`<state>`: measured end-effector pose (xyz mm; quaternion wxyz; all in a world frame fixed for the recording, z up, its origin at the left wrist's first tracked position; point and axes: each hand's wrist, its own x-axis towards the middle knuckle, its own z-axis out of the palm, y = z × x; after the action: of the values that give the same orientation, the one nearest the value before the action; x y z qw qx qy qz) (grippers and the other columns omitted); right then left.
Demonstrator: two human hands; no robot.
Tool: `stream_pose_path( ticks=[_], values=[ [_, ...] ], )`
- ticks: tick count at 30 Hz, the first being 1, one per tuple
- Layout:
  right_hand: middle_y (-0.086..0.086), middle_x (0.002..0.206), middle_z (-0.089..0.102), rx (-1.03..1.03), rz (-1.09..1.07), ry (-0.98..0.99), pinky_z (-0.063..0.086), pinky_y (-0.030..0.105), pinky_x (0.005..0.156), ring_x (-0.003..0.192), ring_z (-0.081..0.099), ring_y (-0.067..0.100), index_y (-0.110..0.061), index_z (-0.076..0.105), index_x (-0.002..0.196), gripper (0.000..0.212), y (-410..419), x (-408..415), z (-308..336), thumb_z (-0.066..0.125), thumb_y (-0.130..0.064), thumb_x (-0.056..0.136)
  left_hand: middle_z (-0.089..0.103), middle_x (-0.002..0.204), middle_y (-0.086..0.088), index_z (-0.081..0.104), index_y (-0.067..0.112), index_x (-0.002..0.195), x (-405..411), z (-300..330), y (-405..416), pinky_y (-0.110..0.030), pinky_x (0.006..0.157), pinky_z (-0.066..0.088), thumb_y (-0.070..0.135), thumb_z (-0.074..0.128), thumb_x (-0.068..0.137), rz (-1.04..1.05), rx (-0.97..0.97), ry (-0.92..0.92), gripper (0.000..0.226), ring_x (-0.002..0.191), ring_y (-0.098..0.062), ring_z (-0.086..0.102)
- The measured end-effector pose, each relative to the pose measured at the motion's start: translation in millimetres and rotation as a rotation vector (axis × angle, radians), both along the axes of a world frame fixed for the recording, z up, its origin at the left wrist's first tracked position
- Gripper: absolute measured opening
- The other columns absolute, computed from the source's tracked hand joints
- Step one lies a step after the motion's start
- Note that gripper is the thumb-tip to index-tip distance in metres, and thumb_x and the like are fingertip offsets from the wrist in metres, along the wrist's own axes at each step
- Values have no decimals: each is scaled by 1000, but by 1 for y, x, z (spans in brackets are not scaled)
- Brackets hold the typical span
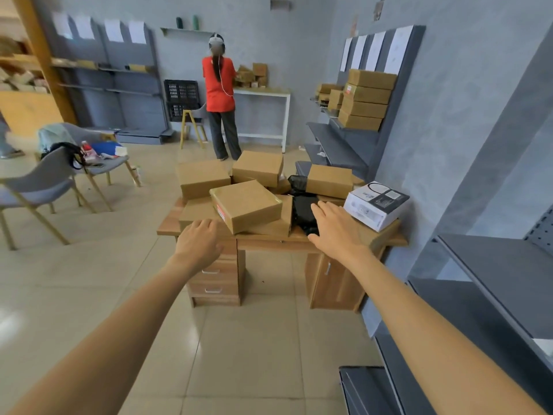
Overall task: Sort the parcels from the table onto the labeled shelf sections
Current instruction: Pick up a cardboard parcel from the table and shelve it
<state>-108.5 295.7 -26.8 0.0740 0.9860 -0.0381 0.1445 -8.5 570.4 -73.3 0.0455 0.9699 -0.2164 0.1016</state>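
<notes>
Shelf (493,265) at my right, dark grey, two tiers in view. Desk (269,244) ahead, wooden, two drawer pedestals, heaped with parcels: I count about seven brown boxes (some half buried, so not firm), one black bag (303,209), one white box (375,205). Top box (247,205) lies tilted, long axis running from near left to far right. Far shelf (363,100) holds a stack of four brown boxes. Left hand (197,239) fingers bent down loosely, holding nothing, at the desk's near left edge. Right hand (336,227) spread flat, over the black bag; contact unclear.
</notes>
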Motion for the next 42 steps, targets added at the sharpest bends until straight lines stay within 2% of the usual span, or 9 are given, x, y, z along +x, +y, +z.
stream_pose_path(
  ticks=[4, 12, 16, 25, 29, 34, 38, 42],
  values=[
    [8, 155, 30, -26, 14, 37, 23, 37, 116, 143, 25, 24, -11, 25, 151, 74, -6, 65, -17, 58, -41, 92, 46, 142, -6, 34, 11, 143, 56, -10, -8, -37, 101, 41, 35, 58, 90, 28, -10, 12, 63, 131, -26, 42],
    [8, 154, 32, 11, 12, 120, 24, 38, 116, 142, 28, 25, -11, 27, 150, 74, -25, 169, -54, 61, -41, 90, 47, 140, -7, 35, 12, 142, 154, -47, -15, -37, 100, 40, 38, 58, 90, 61, 28, 79, 62, 129, -28, 43],
    [8, 148, 42, 61, 62, 97, 29, 36, 112, 137, 37, 24, -10, 34, 146, 72, -28, 211, -62, 65, -40, 88, 48, 140, -4, 37, 14, 140, 185, -56, -24, -36, 97, 42, 38, 59, 89, 70, 2, 97, 60, 128, -26, 44],
    [5, 146, 45, 120, 99, 190, 33, 37, 111, 135, 40, 21, -13, 35, 146, 70, -57, 300, -100, 64, -41, 89, 48, 141, -8, 36, 12, 142, 237, -83, -39, -38, 102, 40, 41, 58, 90, 144, 47, 163, 64, 130, -28, 44],
    [4, 140, 50, 161, 125, 256, 40, 35, 104, 128, 47, 22, -13, 42, 141, 65, -73, 342, -122, 66, -42, 87, 53, 133, -9, 44, 12, 133, 254, -104, -51, -39, 97, 42, 44, 58, 89, 225, 46, 240, 56, 124, -30, 48],
    [4, 133, 55, 247, 157, 304, 44, 34, 98, 123, 50, 23, -13, 46, 137, 60, -110, 396, -142, 66, -40, 87, 53, 134, -8, 46, 15, 135, 289, -125, -84, -39, 98, 43, 51, 59, 86, 310, -2, 356, 62, 125, -27, 48],
    [5, 138, 52, 304, 125, 373, 44, 37, 98, 127, 47, 25, -12, 45, 137, 63, -137, 432, -164, 68, -40, 86, 54, 132, -5, 43, 15, 137, 312, -143, -111, -37, 95, 45, 52, 62, 84, 394, -106, 428, 67, 123, -24, 49],
    [7, 151, 38, 545, 38, 528, 40, 44, 102, 136, 38, 28, -15, 28, 149, 79, -154, 452, -191, 68, -40, 86, 57, 125, -3, 45, 15, 129, 327, -158, -121, -38, 82, 47, 51, 72, 76, 492, -187, 527, 70, 116, -24, 52]
  ],
)
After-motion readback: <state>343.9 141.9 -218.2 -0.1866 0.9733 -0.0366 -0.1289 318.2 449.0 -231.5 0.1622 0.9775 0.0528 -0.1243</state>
